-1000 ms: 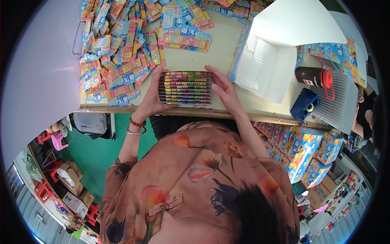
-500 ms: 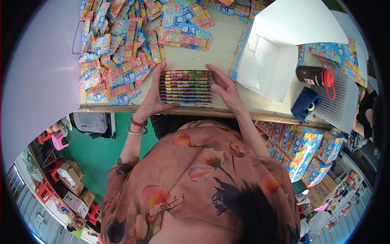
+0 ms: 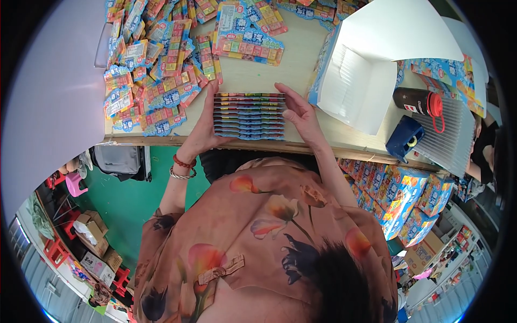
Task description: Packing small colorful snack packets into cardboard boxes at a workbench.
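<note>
At the table's front edge, a row of candy blister packs is pressed together, their thin blue and coloured edges facing up. My left hand is closed round the left end of the row, with the thumb along the near side. At the other end, my right hand bears against the packs, fingers reaching to the far corner and thumb bent at the side. A heap of loose candy packs lies beyond my left hand. Past the row, a few candy packs lie flat.
An open white box stands to the right, its lid raised. Beside it are a dark bottle with a red cap, a blue tape dispenser and ridged clear plastic trays. Printed boxes are stacked below the table at right.
The row of packs has tipped between my hands: more blue edge shows and less of the coloured candy faces. Both hands stay at its ends, barely shifted.
</note>
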Demonstrator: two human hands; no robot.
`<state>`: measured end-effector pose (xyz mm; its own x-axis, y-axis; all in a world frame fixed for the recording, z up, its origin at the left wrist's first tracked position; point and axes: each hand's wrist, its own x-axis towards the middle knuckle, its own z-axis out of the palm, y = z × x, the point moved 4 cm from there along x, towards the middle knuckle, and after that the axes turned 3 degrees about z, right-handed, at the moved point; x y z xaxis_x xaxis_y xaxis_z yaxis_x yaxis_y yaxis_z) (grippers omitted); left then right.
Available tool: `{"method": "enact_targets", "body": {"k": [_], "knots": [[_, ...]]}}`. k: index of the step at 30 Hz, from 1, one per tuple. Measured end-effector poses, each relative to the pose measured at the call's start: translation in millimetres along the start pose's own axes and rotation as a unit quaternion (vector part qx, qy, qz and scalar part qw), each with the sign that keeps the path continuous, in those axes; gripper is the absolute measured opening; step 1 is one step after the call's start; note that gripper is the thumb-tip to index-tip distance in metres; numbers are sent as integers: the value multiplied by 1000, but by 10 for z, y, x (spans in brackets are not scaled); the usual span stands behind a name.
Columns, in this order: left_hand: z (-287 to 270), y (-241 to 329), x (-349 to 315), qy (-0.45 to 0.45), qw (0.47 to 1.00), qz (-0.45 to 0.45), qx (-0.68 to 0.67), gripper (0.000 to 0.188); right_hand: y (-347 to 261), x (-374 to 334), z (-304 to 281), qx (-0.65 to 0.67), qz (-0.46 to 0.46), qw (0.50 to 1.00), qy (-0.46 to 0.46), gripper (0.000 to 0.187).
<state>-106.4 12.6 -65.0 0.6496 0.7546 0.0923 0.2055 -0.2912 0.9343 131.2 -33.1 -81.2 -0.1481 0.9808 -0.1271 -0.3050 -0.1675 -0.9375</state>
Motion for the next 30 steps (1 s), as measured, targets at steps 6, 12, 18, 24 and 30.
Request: {"method": "enact_targets", "body": {"k": [6,12,18,24,30], "knots": [[-13,40,14,-3,1000,6,25,135,60,0,-2,-22,12,999,26,49],[7,-37,23,5,1000,19,9,141,154,-29,80,-103,-63,983,135,42],[23,-62,46,40,999,23,11,148,111,-17,116,-152,-61,973,162,39],[13,4,74,24,1000,17,2,144,90,-17,133,-162,-67,968,181,37],[2,-18,46,9,1000,4,-7,147,71,-9,146,-176,-69,966,179,37]]}}
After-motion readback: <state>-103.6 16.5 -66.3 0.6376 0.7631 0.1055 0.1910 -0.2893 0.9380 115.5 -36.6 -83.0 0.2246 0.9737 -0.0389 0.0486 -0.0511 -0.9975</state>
